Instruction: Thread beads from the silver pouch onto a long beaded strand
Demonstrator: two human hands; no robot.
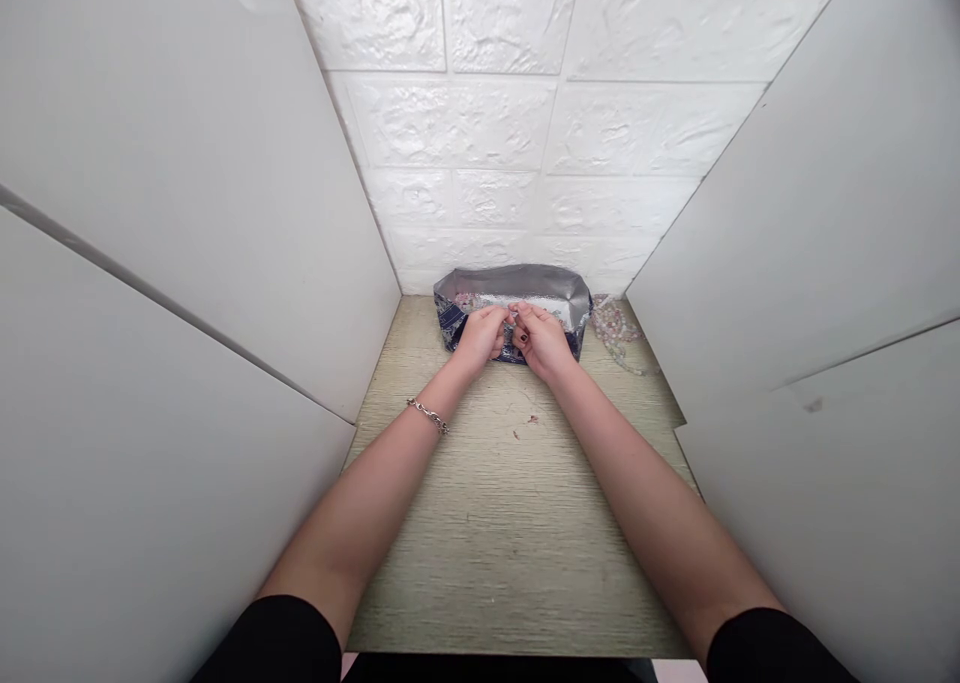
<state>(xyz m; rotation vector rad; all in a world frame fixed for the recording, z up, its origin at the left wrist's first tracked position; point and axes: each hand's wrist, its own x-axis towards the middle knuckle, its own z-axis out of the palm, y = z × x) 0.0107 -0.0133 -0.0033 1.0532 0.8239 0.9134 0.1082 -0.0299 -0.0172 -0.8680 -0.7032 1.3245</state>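
Note:
A dark blue bag with a silver lining (525, 281) stands open at the far end of the table, against the wall. Over its front edge my left hand (482, 339) and my right hand (541, 341) meet, fingertips pinched close together. Whatever lies between the fingertips is too small to make out. Inside the bag, small pinkish bits (470, 300) show at the left. Strands of pale pink, white and greenish beads (615, 329) lie on the table just right of the bag.
The wood-grain table (480, 543) runs between white panels on the left (187, 163) and right (810, 213). A white brick-patterned wall (495, 123) closes off the back. Small reddish scraps (532, 419) lie on the tabletop nearer me.

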